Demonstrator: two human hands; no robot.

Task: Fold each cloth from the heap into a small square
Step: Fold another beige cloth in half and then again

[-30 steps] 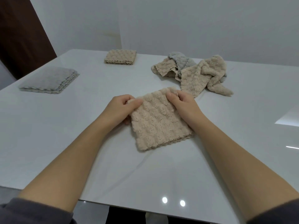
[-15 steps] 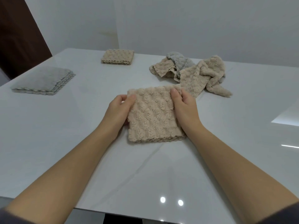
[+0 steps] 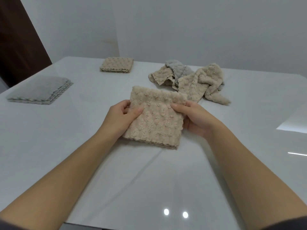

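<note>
Both hands, left (image 3: 122, 117) & right (image 3: 195, 119), pinch folded beige cloth (image 3: 155, 118) by its sides, scalloped edge facing person.

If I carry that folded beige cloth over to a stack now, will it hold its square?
Probably only while pinched: the folded beige cloth looks soft and plush, held at both sides by the left hand and right hand. Its layered scalloped edges may splay. Likely light.

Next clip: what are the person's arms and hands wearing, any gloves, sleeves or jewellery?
No gloves: the left hand and right hand are bare, with no rings or watch visible. Both forearms are bare. Dark grey sleeves show only at the bottom corners, ending near the elbows.
</note>
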